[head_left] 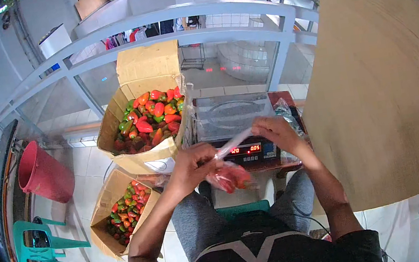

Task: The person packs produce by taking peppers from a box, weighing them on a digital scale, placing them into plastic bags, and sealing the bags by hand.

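A clear plastic bag with red peppers in it hangs in front of me, above my lap. My left hand is closed around the gathered neck of the bag, just over the peppers. The bag's twisted top stretches up to the right, where my right hand pinches its end. Behind the bag stands a digital scale with a flat metal plate and a lit red display. A large cardboard box of red, orange and green peppers is beyond my left hand.
A smaller cardboard box of peppers sits on the floor at left. Further left are a red bucket and a green plastic chair. Crumpled clear bags lie right of the scale. A tall brown board fills the right side; a railing runs behind.
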{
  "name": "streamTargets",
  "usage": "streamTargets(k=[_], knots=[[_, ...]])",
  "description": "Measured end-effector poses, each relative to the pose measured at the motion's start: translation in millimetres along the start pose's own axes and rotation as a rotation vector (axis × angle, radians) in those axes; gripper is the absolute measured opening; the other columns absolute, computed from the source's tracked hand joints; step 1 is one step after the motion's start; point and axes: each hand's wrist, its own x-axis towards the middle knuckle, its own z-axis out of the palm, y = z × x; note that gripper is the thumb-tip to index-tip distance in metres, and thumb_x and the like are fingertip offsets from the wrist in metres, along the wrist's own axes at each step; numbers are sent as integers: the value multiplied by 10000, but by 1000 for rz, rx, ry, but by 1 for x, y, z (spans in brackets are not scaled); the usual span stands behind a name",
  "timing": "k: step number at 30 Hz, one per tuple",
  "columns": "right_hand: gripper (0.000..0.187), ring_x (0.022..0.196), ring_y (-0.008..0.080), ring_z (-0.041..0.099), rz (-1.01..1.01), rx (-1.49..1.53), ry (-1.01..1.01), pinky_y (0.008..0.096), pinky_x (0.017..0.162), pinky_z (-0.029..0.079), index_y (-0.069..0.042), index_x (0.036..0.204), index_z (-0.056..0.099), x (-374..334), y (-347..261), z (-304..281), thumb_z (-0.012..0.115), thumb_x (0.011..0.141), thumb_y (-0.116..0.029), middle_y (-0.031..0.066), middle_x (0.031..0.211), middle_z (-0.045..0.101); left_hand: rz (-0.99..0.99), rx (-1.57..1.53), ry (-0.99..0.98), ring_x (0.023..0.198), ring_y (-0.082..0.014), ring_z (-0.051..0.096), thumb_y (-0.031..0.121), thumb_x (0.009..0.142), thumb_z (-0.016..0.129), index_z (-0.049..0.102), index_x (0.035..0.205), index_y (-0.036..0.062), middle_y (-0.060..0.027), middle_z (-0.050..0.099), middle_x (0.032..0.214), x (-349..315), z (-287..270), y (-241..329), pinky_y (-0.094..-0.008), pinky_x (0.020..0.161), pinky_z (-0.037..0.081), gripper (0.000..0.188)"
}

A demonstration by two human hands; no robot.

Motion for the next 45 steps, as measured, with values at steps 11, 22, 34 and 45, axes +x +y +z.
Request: streamTargets(k=[11,22,34,45], knots=[[171,774,324,566,157,275,228,370,653,453,-19,986,496,-4,-1,148,435,886,-144,155,818,581,12,-182,733,556,-63,446,92,784,631,529,713,14,-4,516,622,56,49,-61,-224,509,366,147],[144,819,322,535,-104,-235,127,368,702,425,-17,902,535,3,-14,37,471,859,-139,160,875,549,69,71,366,632,-164,515,28,725,639,538,743,-18,-83,529,685,22,42,-48,-284,574,401,113],[286,861,173,533,282,1297,56,271,799,424,-37,1017,530,-8,-10,52,544,847,-267,48,980,539,300,-148,256,694,-138,559,43,722,655,599,784,-5,-64,588,772,44,38,49,-260,632,442,97],[155,432,76,414,418,1922,48,191,416,330,-108,905,513,4,-8,110,489,880,-260,-43,592,466,148,-38,683,616,-171,567,13,715,648,565,763,-21,-95,574,698,83,50,-46,-259,571,441,102]])
